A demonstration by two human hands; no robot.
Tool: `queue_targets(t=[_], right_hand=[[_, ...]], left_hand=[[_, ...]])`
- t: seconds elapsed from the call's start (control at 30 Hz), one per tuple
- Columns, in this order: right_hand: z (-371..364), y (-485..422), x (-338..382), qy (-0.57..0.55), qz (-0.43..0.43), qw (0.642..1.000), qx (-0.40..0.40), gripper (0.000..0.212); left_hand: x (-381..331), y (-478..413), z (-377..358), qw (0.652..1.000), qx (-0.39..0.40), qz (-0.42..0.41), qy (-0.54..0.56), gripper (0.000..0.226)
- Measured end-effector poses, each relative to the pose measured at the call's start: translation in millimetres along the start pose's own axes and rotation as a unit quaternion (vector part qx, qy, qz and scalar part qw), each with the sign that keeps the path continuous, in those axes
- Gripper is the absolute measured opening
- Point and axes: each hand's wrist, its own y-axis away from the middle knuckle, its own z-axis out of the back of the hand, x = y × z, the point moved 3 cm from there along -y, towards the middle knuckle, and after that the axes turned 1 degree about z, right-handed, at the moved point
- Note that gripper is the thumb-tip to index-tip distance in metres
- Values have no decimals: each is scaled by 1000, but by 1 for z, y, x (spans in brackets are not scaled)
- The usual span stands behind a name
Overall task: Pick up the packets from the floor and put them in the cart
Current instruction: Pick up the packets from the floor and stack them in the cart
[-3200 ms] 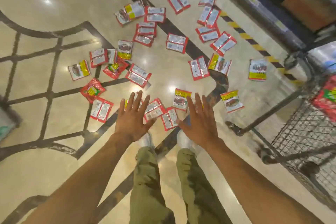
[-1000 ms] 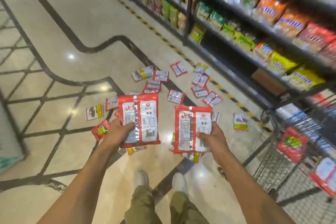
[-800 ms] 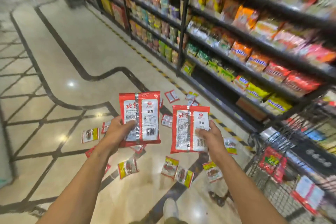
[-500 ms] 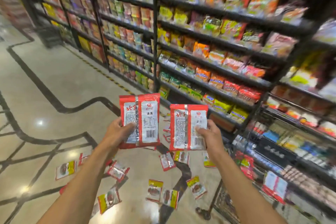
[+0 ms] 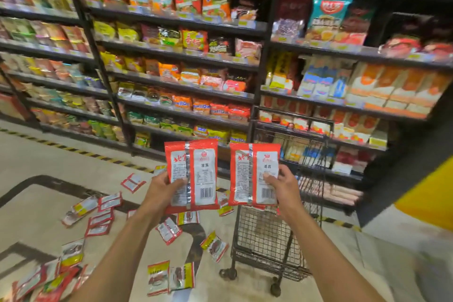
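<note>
A light, floppy, likely slippery red packet [image 5: 192, 175] is pinched at its lower edge by the left hand [image 5: 163, 187], another packet [image 5: 255, 176] likewise by the right hand [image 5: 282, 185].

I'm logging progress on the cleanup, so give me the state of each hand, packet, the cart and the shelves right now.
Left hand: closed on a red packet, raised.
Left red packet: held upright, back label showing.
Right hand: closed on a second red packet, raised.
Right red packet: held upright, near the cart.
Cart: standing by the shelves, contents unclear.
Floor packets: still scattered, many left.
Shelves: stocked.
</note>
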Motion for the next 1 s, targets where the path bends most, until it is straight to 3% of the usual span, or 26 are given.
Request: queue_targets(t=[0.17, 0.5, 0.83, 1.0], right_hand=[[87, -53, 2, -10, 0, 999, -42, 21], [218, -166, -33, -35, -66, 991, -107, 24], [242, -267, -117, -12, -169, 972, -161, 25], [236, -327, -175, 4, -236, 952, -196, 22]], left_hand=[[-7, -45, -101, 998, 51, 0, -28, 25], [7, -127, -278, 996, 61, 30, -61, 30], [67, -250, -352, 979, 93, 110, -144, 17], [133, -337, -374, 959, 84, 197, -185, 11]])
